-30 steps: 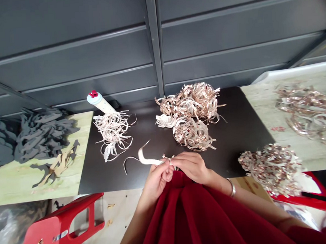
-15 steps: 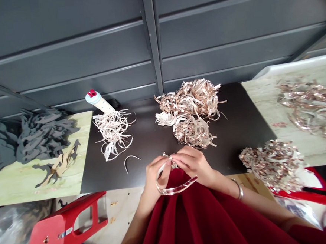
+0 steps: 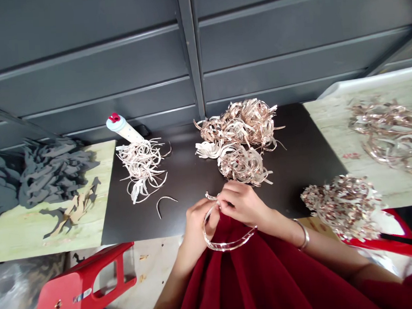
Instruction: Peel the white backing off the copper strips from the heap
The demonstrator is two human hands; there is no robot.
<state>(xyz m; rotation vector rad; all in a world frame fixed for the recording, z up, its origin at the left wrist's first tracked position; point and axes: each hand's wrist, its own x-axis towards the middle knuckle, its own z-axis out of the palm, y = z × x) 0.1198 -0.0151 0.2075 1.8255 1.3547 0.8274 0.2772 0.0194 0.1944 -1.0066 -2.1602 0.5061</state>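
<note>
Dark grey ribbed metal panels (image 3: 79, 55) rise behind a black tabletop (image 3: 298, 167). Heaps of curled rose-gold strips (image 3: 240, 138) sit at its upper centre, and a pale bundle of thin curled strips (image 3: 141, 166) lies to their left, touching a white tube with a red cap (image 3: 125, 129). At lower centre, the left hand (image 3: 200, 225) and right hand (image 3: 243, 203) meet, their fingers together and clamped on the upper end of a glossy rose-gold curved strip (image 3: 226, 246), which loops down against a dark red garment (image 3: 257, 278). A silver bangle (image 3: 302, 235) circles the right wrist.
</note>
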